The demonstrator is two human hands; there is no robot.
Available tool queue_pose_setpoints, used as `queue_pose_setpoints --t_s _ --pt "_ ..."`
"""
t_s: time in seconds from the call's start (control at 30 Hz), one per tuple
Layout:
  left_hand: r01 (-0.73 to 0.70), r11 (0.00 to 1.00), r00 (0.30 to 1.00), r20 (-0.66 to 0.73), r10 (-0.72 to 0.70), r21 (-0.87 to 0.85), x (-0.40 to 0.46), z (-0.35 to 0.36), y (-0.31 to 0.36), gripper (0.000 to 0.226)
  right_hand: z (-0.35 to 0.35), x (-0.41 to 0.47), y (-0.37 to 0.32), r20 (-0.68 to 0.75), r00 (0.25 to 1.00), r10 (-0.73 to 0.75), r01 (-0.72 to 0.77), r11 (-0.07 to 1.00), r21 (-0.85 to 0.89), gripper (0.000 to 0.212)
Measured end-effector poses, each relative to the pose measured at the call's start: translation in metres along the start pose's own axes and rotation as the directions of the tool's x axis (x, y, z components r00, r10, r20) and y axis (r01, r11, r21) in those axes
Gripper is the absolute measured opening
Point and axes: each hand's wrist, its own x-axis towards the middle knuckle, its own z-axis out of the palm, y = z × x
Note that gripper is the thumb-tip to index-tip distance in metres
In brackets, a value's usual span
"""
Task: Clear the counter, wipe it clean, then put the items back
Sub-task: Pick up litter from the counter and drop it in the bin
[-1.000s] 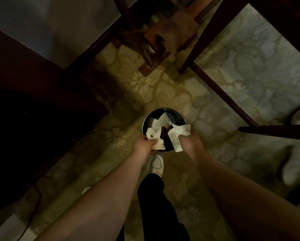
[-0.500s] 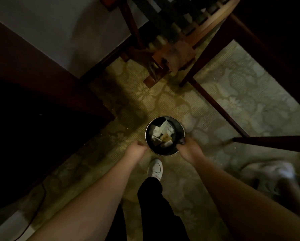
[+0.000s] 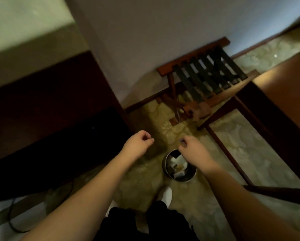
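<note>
Bin (image 3: 165, 165) is the landmark: a small round metal one on the patterned carpet (image 3: 241, 150), with crumpled white paper (image 3: 176, 160) lying inside it. Just above its rim, the right hand (image 3: 192, 147) hangs with fingers loosely curled and holds nothing. The left hand (image 3: 137, 142), beside the bin and apart from it, is likewise loosely curled and empty. A white shoe (image 3: 165, 194) stands near the bin; a folding luggage rack (image 3: 203, 75) stands beyond it against the wall.

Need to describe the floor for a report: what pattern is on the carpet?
A pale floral pattern on the olive-tan carpet, in the head view.
</note>
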Motion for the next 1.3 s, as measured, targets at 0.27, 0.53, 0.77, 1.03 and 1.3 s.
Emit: queue_pose_setpoints --t_s 0.27,0.53,0.77,1.03,1.3 --pt "-0.16 0.987 0.968 -0.194 0.162 0.027 -0.106 -0.118 0.018 0.017 -0.055 -0.058 -0.125 -0.077 0.938 -0.338 0.32 0.929 -0.185 0.036" --pt "-0.261 0.964 0.905 -0.363 0.222 -0.06 -0.203 -0.224 -0.025 0.012 -0.071 -0.119 -0.261 -0.037 0.766 -0.641 0.614 0.749 -0.25 0.033" --pt "-0.403 0.9 0.73 -0.652 0.206 -0.167 -0.263 -0.304 -0.075 0.007 -0.044 -0.156 -0.369 -0.095 0.495 -0.864 0.828 0.502 -0.249 0.022" --pt "-0.316 0.947 0.37 -0.927 0.07 -0.055 -0.263 -0.437 -0.135 0.014 0.007 -0.164 -0.487 -0.112 0.304 -0.946 0.889 0.324 -0.322 0.024" --pt "-0.065 0.994 0.454 -0.885 0.105 0.085 -0.209 -0.53 -0.135 0.05 0.042 -0.147 -0.578 -0.276 0.386 -0.88 0.768 0.472 -0.432 0.038"
